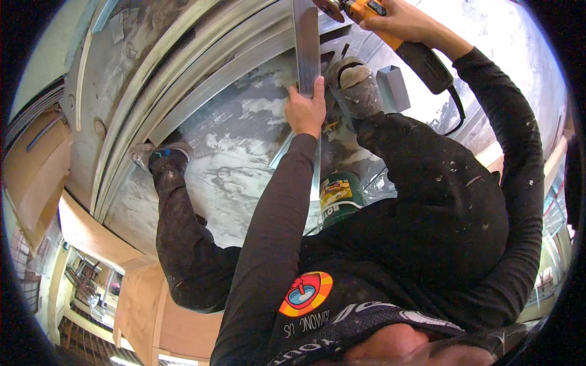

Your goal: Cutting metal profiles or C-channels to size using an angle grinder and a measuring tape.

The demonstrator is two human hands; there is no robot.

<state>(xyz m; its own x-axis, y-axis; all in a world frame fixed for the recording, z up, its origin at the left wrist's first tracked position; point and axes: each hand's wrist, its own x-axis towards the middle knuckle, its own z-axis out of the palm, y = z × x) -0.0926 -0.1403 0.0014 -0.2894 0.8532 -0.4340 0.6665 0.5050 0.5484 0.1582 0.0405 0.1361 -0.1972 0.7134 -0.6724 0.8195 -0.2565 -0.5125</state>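
Note:
My left hand (pixel 306 112) is wrapped round the near end of a grey metal bar (pixel 307 49), which stretches away toward the top edge. In my right hand (pixel 406 23) is a yellow and black angle grinder (pixel 425 66), gripped by its body. Its round disc (pixel 330 8) is just right of the bar's far part; I cannot tell whether the two touch. A black cord (pixel 456 110) trails from the grinder's rear. Beside the bar, my dusty right shoe (pixel 357 85) stands on the floor.
Several long metal profiles (pixel 201 76) curve across the left in this view. A short square tube piece (pixel 394 88) stands right of my shoe. Between my legs is a green bucket (pixel 339 194) with a label. Wooden panels (pixel 137 299) are at lower left.

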